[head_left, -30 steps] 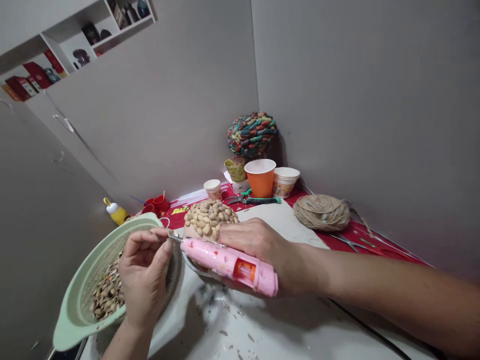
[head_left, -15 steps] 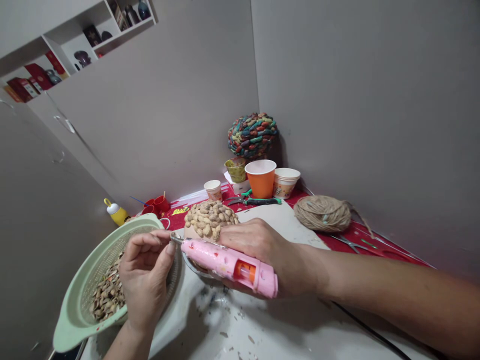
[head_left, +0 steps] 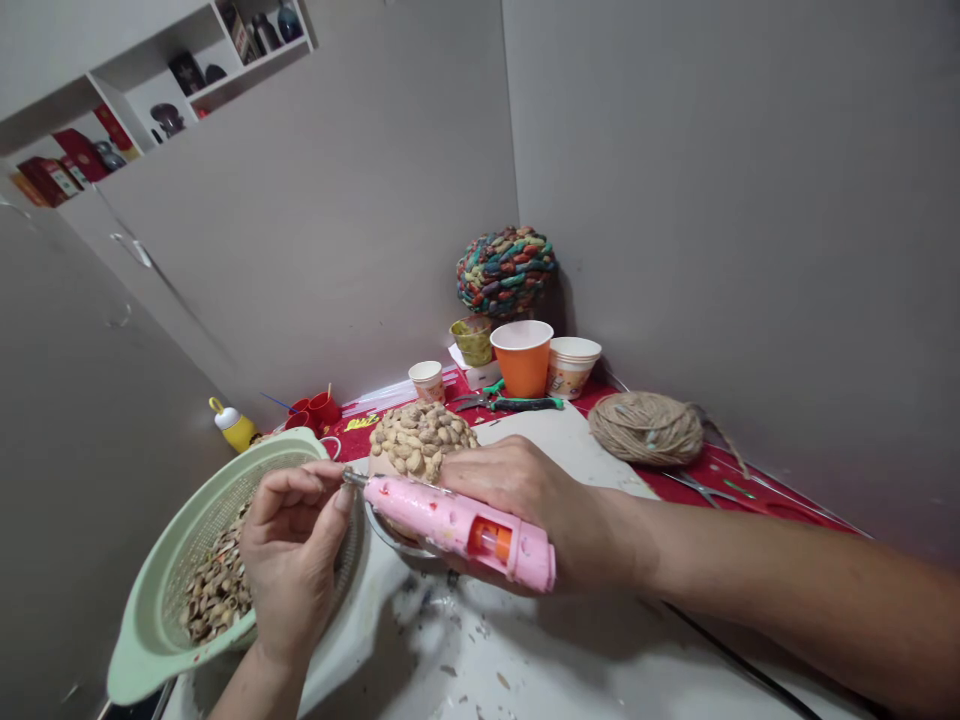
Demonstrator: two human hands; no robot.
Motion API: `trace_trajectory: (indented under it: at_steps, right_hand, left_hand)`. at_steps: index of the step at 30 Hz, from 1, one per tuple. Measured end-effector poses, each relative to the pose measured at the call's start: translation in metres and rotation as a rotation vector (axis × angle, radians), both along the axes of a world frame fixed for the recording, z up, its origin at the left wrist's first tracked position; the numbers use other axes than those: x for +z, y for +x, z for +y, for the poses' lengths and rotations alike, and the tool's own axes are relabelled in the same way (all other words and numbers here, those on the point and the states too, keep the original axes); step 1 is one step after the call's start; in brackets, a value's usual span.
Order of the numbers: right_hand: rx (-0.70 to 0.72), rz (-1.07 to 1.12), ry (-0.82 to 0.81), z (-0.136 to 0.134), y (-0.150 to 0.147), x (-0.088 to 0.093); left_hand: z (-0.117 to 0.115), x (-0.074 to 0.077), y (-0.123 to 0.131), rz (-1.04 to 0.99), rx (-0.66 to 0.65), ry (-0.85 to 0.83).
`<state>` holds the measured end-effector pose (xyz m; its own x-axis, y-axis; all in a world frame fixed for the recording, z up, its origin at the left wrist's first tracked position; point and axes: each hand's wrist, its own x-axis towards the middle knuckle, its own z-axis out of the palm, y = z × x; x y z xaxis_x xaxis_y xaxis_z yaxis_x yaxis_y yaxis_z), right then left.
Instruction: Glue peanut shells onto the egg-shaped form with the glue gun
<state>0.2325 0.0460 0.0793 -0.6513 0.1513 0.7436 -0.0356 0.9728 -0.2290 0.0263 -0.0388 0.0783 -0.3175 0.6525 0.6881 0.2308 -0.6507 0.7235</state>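
My right hand (head_left: 510,462) is wrapped round a pink hot glue gun (head_left: 435,515), its metal nozzle pointing left. At the nozzle tip, the thumb and forefinger of my left hand (head_left: 292,540) are pinched on what looks like a small nut shell, mostly hidden by the fingers and nozzle. Behind the gun is a rounded form covered with peanut shells (head_left: 420,440); its uncovered lower part sits in a metal bowl (head_left: 397,543). A light green colander (head_left: 135,640) holding loose nut shells (head_left: 217,590) is left of my left hand.
A twine ball (head_left: 646,428), scissors (head_left: 701,488) and green-handled pliers (head_left: 517,403) lie on the table. Behind stand an orange cup (head_left: 523,362), paper cups (head_left: 574,367) and a multicoloured shell-covered ball (head_left: 506,270). The black cord (head_left: 739,657) runs under my right forearm.
The nozzle tip has shifted very slightly at my left fingertips, and the pale piece there shows less. Both hands otherwise keep their places and holds.
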Motion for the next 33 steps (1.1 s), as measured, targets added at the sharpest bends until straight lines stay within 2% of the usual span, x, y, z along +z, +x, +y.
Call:
trace_trajectory:
  at_steps: [26,33]
  right_hand:
    - [-0.072,-0.009,0.006,0.0003,-0.0020,-0.0034]
    - [-0.063,0.004,0.006,0.0006,-0.0021,-0.0030]
  left_hand:
    - [-0.0013,0.0030,0.0017,-0.048,-0.012,0.018]
    - [-0.0018,0.0042,0.0006,-0.047,0.028,0.011]
